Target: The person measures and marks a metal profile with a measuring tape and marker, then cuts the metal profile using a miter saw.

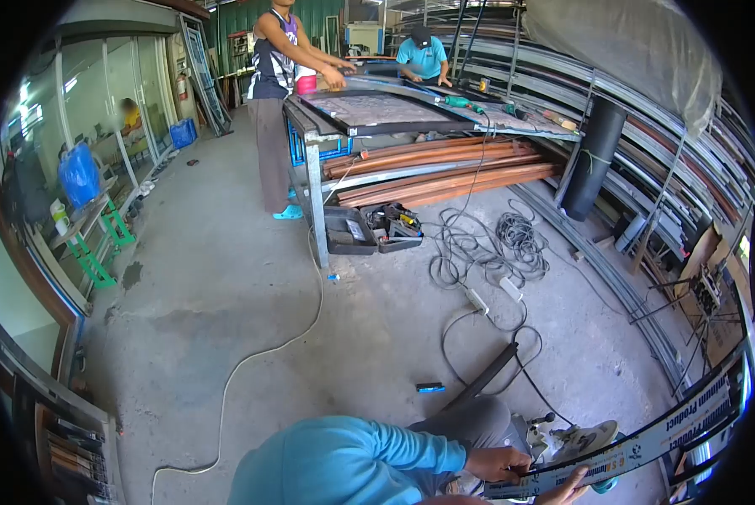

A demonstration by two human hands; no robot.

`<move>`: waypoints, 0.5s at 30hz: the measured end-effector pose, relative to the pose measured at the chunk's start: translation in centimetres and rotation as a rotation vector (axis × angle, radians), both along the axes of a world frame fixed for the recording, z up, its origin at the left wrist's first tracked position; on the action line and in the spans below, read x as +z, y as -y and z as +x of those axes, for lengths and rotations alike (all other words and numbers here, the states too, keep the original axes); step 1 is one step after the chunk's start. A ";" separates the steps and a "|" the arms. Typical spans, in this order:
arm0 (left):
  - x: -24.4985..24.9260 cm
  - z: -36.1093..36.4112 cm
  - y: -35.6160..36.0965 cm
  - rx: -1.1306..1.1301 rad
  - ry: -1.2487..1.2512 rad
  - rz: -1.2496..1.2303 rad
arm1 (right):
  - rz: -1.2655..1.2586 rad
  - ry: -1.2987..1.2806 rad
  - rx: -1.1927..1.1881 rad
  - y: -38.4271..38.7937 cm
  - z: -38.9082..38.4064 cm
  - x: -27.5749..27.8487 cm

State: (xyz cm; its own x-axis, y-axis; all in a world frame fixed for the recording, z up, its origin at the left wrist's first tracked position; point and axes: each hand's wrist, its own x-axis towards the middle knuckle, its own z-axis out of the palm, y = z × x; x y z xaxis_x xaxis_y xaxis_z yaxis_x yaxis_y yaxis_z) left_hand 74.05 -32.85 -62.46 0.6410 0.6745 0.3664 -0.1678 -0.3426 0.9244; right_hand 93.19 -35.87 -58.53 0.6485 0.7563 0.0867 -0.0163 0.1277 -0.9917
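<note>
A long aluminium profile (638, 450) with printed protective film runs from the bottom centre up to the right edge. At its near end, my left hand (499, 463), in a light blue sleeve, has its fingers curled onto the profile. Just to the right, my right hand (565, 488) grips the lower edge of the same profile, partly cut off by the frame's bottom. Behind the hands is a metal machine (546, 433) with a black knob, partly hidden by the profile.
Cables (478, 252) lie coiled on the floor near an open toolbox (386, 229). A dark bar (491, 374) and a small blue-black object (430, 387) lie ahead. Two people stand at a workbench (314, 181) with frames. Metal lengths (596, 252) run along the right.
</note>
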 end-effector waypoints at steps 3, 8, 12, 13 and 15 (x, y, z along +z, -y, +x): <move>0.7 0.4 0.6 0.109 -0.031 0.064 | 0.076 -0.005 -0.048 -0.3 0.5 -1.3; 1.3 0.7 0.1 0.122 -0.031 0.122 | 0.217 0.135 -0.152 -0.3 0.3 -0.2; 4.3 -0.9 0.3 -0.072 0.105 -0.006 | 0.375 -0.160 0.207 -0.3 0.5 2.8; 4.8 -0.9 0.1 -0.055 0.131 0.031 | 0.400 -0.130 0.445 0.0 0.9 3.8; 5.6 -0.9 -0.5 -0.020 0.185 0.107 | 0.405 -0.081 0.611 -0.7 2.0 -0.2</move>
State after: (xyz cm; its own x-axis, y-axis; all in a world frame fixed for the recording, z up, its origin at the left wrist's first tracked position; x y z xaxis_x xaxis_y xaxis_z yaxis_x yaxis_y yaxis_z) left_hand 73.14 -32.32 -56.90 0.5685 0.6133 0.5484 -0.3392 -0.4326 0.8354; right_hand 95.21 -35.21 -58.77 0.1380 0.9036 0.4054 -0.2732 0.4282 -0.8614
